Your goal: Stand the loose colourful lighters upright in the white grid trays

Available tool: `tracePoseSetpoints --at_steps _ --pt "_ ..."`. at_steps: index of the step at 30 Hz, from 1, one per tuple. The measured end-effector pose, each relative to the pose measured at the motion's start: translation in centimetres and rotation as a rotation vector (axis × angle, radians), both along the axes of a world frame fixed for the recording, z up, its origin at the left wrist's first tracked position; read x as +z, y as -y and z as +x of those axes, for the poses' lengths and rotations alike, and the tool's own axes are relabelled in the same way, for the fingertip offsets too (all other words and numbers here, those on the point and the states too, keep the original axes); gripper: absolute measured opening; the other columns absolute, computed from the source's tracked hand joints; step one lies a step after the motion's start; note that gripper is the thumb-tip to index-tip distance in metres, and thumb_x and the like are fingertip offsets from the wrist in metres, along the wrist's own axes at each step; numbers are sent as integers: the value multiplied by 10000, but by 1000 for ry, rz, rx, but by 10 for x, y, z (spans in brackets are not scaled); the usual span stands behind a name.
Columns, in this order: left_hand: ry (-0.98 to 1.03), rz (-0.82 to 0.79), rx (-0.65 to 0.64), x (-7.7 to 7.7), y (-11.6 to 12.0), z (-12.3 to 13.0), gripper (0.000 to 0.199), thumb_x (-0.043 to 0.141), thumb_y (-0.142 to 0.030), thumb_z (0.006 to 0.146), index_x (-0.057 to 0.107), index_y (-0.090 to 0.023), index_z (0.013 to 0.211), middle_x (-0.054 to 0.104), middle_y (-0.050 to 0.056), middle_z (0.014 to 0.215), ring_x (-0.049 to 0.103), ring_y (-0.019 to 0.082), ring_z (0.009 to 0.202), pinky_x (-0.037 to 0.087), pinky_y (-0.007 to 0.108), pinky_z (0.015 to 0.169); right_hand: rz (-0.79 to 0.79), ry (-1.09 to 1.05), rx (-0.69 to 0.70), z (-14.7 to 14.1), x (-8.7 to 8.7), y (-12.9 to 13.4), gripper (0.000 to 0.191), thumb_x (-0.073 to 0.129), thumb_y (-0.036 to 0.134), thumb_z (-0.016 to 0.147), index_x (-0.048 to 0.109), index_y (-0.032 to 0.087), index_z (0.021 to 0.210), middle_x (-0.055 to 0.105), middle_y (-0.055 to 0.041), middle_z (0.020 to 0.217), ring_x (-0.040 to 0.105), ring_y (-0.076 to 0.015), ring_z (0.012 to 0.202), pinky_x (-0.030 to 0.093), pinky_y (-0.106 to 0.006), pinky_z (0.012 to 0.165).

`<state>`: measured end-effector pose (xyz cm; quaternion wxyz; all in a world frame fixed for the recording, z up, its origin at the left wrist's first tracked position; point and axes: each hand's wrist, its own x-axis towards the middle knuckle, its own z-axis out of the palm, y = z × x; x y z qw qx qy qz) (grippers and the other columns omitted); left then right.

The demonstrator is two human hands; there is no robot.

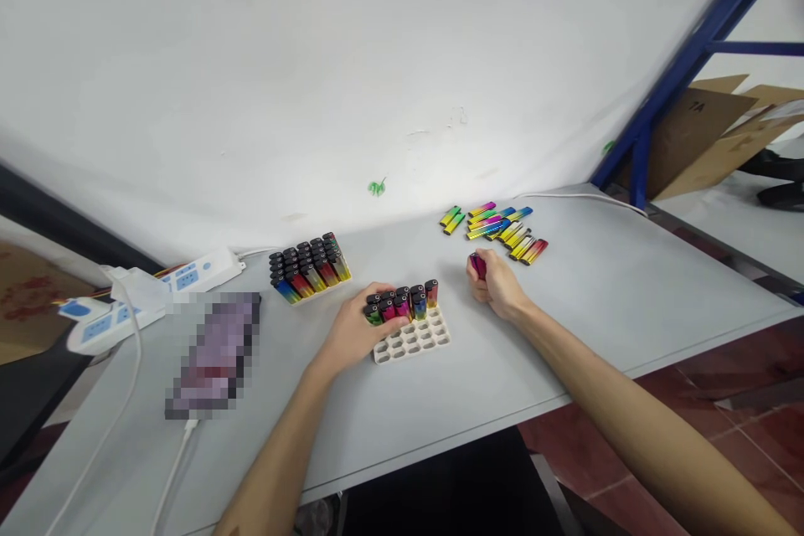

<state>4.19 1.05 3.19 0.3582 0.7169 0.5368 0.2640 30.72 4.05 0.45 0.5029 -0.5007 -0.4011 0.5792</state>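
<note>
Plainly, my two grips serve different purposes. My left grip (359, 328) curls around the left end of a cluster of upright, glossy, many-coloured sticks with black caps (403, 306), thumb in front and fingers around the rear, presumably steadying them and the white, shallow tray with oval pockets (413, 347) beneath. The sticks occupy its twelve o'clock side; pockets show towards six, probably a layout that keeps tall pieces from blocking my reach. My right grip (493, 281), at two o'clock from that tray, is clenched around one purple, shiny, slim stick (478, 265); the fist hides most of it, perhaps because wrapping it secures a slick surface. Just beyond, at one o'clock, metallic, rainbow-coloured loose sticks (486, 227) lie flat on the smooth, grey worktop (603, 285), likely within easy reach of my right side. At ten o'clock a second pale tray (323, 291) stands packed with black-capped sticks, seemingly set aside for elbow room. Farther out, around nine, lie a blurred purple slab (217, 352) and a white-and-blue plastic power strip (219, 270).
</note>
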Motion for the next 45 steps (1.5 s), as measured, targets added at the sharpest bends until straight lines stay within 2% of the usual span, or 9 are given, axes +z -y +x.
tracePoseSetpoints --at_steps 7,10,13,15,18,21,26,38,45 --pt "13 -12 -6 -1 -1 -1 441 730 -484 748 637 -263 1118 732 -16 1006 675 200 907 523 303 803 -2 -1 -26 -4 4 2 468 396 554 922 471 210 613 252 65 484 173 -82 402 129 -247 416" --pt "16 -9 -6 -3 -2 -1 452 730 -495 746 633 -262 1121 730 -17 1017 673 201 921 516 306 812 62 -25 22 -4 8 4 400 465 548 908 578 191 768 465 18 618 400 -104 470 308 -254 453" --pt "12 -14 -10 -4 -2 -2 469 732 -513 736 633 -262 1120 727 -14 1027 669 206 922 514 313 809 120 -15 171 2 11 7 335 632 516 851 628 181 836 613 -29 796 586 -156 688 462 -288 652" --pt "12 -20 -19 -4 -2 -2 476 731 -520 734 632 -263 1122 726 -13 1031 668 207 921 514 315 805 157 27 293 7 13 8 314 724 482 804 650 176 800 636 -30 799 591 -164 742 464 -291 705" --pt "16 -27 -24 -3 -3 -3 484 730 -521 733 630 -266 1133 728 -13 1020 669 205 908 517 312 791 157 65 448 11 14 11 328 780 475 759 657 173 730 632 -13 720 569 -154 688 454 -295 685" --pt "24 -9 -31 -4 -3 -2 474 731 -504 731 637 -261 1126 731 -8 1033 673 211 929 521 316 807 145 94 510 8 14 12 348 811 486 719 676 170 768 681 -28 766 608 -172 725 479 -324 733" --pt "31 14 -22 -5 -3 -1 454 743 -471 717 645 -252 1102 732 -4 1055 667 221 982 521 320 844 197 147 408 3 15 13 314 829 413 712 679 183 864 723 -22 853 652 -162 801 495 -323 808" --pt "22 -12 -31 -2 -3 -2 455 741 -458 727 649 -254 1122 731 2 1044 677 213 934 527 312 807 227 184 409 -3 12 15 317 842 387 690 645 185 833 723 -27 812 659 -172 761 499 -319 722" --pt "5 4 -38 -5 -4 -4 468 737 -493 737 641 -263 1134 727 -13 1048 674 205 937 520 301 817 282 394 381 -6 8 15 318 823 437 702 631 193 774 664 0 739 569 -147 673 425 -280 621"
